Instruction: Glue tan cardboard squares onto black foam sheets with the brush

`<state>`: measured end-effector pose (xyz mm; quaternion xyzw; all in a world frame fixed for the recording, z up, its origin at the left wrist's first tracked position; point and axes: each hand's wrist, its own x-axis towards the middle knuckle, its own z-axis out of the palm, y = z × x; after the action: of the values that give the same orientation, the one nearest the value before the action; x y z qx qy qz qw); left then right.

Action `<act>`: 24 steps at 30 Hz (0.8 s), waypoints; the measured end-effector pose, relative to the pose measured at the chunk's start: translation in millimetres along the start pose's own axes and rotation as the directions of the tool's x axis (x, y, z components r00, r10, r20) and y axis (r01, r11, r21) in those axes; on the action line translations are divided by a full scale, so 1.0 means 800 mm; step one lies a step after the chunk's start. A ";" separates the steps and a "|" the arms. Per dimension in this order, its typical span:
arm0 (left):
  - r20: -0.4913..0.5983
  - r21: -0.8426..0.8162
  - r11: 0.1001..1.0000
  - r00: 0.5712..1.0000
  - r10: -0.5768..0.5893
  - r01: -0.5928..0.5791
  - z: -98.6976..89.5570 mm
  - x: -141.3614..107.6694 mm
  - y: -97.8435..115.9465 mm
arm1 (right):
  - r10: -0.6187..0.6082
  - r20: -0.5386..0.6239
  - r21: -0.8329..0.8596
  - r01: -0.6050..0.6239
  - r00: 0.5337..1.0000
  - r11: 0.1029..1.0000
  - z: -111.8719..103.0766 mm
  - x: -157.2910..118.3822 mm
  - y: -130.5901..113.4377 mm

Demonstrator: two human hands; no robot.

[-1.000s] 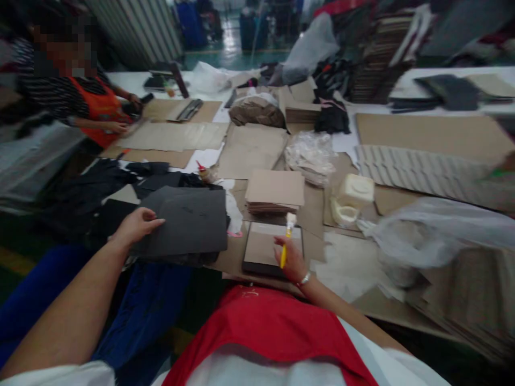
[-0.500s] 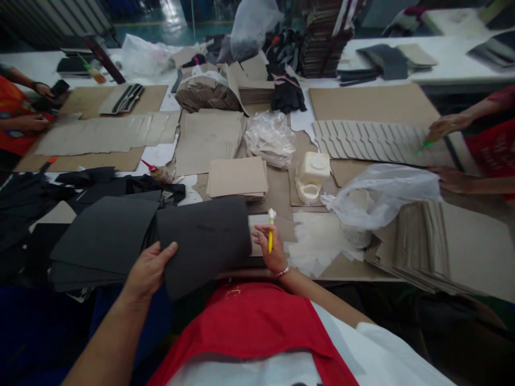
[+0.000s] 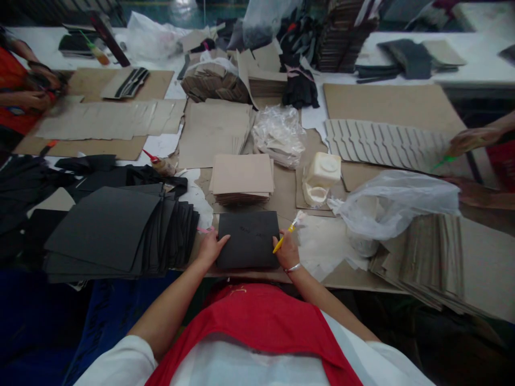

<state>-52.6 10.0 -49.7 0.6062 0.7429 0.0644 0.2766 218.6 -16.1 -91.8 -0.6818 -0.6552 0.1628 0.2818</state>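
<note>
A black rectangular sheet with faint handwriting lies flat at the table's front edge before me. My left hand grips its left edge, thumb on top. At the right edge, my right hand is closed round a yellow-handled brush, its whitish bristles pointing up and right, while the fingers touch the sheet. Left of my left hand sits a fanned stack of black sheets. Just beyond the sheet is a pile of beige cards.
A cream plastic jug with a cut-open side stands right of the cards. Beyond my right hand are a plastic-bag-covered tub and stacked grey boards. A red-tipped glue bottle lies left. Co-workers' hands work at both sides.
My left hand has brought the black sheet right, from beside the stack to flat in front of me. My right hand has come to its right edge, the brush now tilted.
</note>
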 end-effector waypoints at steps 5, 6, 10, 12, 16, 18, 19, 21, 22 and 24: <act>0.007 0.144 0.989 1.000 -0.025 0.023 0.002 0.010 -0.013 | 0.008 0.103 -0.222 0.015 0.995 0.975 -0.006 0.005 -0.011; -0.033 0.156 0.988 0.999 -0.012 0.017 0.001 0.010 -0.014 | 0.000 0.104 -0.261 0.027 0.995 0.965 -0.014 0.008 -0.012; -0.274 0.197 0.961 0.930 0.244 -0.194 -0.008 0.015 0.003 | -0.083 -0.006 -0.280 0.078 0.997 0.957 -0.072 0.042 -0.015; -0.317 0.252 0.890 0.837 0.446 -0.379 -0.013 0.025 0.032 | -0.088 -0.099 -0.196 0.067 0.991 0.978 -0.106 0.074 -0.025; -0.196 0.364 0.711 0.697 0.690 -0.601 -0.025 0.063 0.107 | 0.033 -0.143 0.239 0.002 0.989 0.971 -0.137 0.160 -0.079; -0.099 0.391 0.692 0.720 0.687 -0.607 -0.029 0.084 0.133 | 0.082 -0.004 0.460 -0.071 0.997 0.885 -0.121 0.205 -0.117; -0.054 0.398 0.703 0.749 0.660 -0.590 -0.030 0.094 0.141 | 0.069 0.072 0.531 -0.097 0.995 0.842 -0.107 0.224 -0.135; 0.020 0.400 0.734 0.806 0.592 -0.549 -0.029 0.108 0.148 | 0.008 0.190 0.611 -0.125 0.982 0.781 -0.070 0.255 -0.167; 0.043 0.396 0.747 0.823 0.566 -0.534 -0.028 0.112 0.148 | -0.011 0.237 0.630 -0.145 0.971 0.763 -0.051 0.267 -0.180; 0.057 0.382 0.761 0.835 0.547 -0.525 -0.025 0.117 0.146 | -0.052 0.313 0.634 -0.168 0.948 0.755 -0.016 0.284 -0.199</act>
<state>28.0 132.2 -13.7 0.8328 0.5440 0.0121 0.1015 119.1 203.0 47.1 -0.5261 -0.5711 0.4951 0.3898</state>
